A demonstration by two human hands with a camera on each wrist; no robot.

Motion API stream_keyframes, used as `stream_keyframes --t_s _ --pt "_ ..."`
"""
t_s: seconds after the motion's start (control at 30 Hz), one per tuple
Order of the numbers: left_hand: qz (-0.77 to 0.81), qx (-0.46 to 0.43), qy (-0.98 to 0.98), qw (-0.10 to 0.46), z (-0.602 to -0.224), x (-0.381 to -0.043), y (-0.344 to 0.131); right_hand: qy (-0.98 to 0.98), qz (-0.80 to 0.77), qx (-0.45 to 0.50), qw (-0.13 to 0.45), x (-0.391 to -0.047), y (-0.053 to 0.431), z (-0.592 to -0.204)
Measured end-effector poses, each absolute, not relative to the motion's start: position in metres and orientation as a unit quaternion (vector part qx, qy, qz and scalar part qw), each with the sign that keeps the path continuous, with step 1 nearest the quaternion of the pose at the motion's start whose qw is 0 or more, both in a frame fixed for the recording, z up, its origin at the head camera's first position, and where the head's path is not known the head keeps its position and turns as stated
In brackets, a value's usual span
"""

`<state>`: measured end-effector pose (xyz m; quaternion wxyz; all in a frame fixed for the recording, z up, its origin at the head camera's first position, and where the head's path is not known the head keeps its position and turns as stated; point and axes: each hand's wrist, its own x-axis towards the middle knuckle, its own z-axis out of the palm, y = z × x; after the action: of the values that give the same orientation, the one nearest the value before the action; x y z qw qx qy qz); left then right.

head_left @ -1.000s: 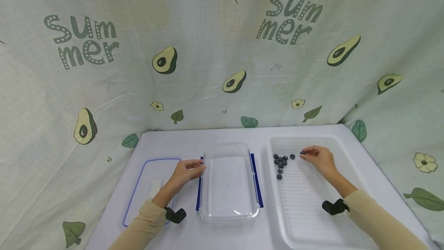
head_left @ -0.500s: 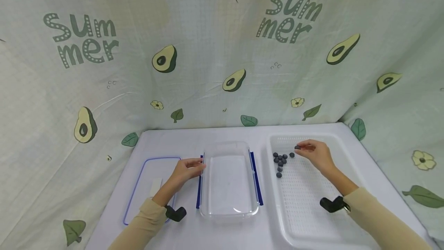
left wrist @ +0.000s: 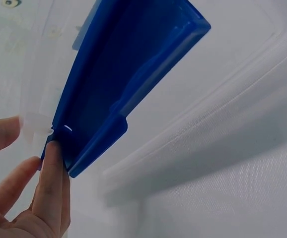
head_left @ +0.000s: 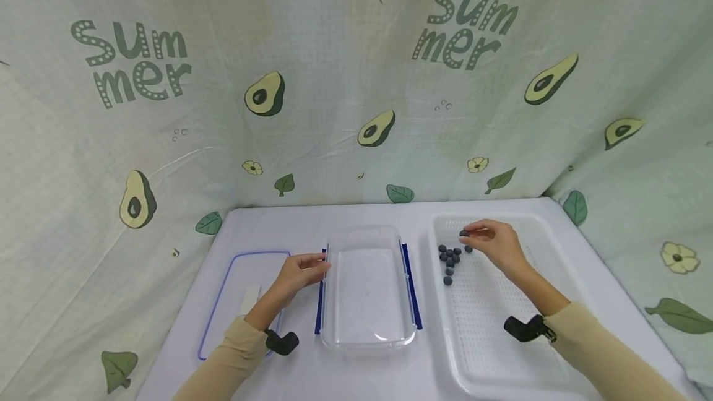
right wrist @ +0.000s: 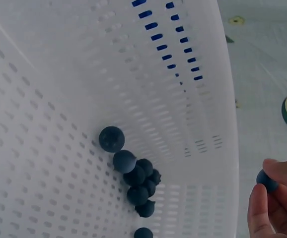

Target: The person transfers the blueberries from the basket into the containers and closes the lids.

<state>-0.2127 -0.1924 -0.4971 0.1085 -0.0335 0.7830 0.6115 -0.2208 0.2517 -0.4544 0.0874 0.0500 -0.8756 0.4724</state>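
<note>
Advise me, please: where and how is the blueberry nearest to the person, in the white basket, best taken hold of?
I would pinch this blueberry lightly by its round sides, reaching from above and the near side. It is a small ball, the next blueberry lies just beyond it, and the wall of the white basket rises on its left, so that side seems freest to approach.

Centre: container (head_left: 367, 296), clear glossy plastic; clip (left wrist: 118, 69), smooth plastic. Right: basket (head_left: 484, 339), perforated plastic. Berries (right wrist: 111, 139) matt. Top: backdrop (head_left: 317, 36), creased cloth.
</note>
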Motion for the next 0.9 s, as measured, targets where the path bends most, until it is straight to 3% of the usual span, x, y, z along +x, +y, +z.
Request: stream_keyframes --t_s 0.9 --pt "0.612 -0.043 0.782 0.11 -0.496 -0.214 -0.192 -0.822 0.552 0.137 0.032 -0.213 0.18 -0.423"
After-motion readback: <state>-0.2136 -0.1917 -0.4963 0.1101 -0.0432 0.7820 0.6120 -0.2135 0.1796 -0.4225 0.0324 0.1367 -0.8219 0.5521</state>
